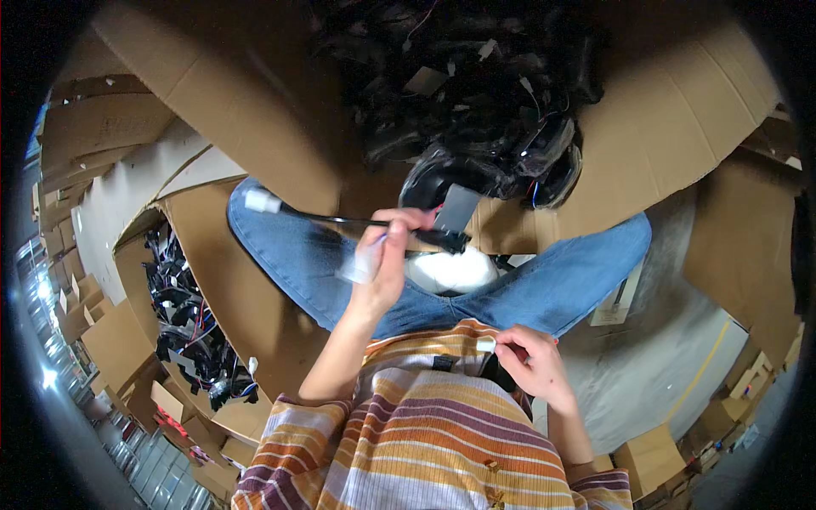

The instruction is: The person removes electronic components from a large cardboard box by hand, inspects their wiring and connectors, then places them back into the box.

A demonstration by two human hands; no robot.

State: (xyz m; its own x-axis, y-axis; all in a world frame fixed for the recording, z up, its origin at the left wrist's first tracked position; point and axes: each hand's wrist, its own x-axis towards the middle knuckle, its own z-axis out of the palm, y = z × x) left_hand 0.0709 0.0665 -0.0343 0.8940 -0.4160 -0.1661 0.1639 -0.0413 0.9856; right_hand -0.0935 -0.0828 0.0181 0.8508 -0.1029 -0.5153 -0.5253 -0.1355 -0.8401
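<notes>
My left hand is closed around a black cable in front of my lap. The cable runs out to the left and ends in a white plug-like connector. A thicker black end and a flat grey tag stick out on the right of this hand. A translucent whitish piece shows under the fingers; I cannot tell what it is. Near my waist, my right hand pinches a small white piece between thumb and fingers.
Ahead stands a large open cardboard box with many black parts in clear plastic. At the left, another carton holds tangled black wire harnesses. A rounded white object lies between my legs. More boxes stand at the right.
</notes>
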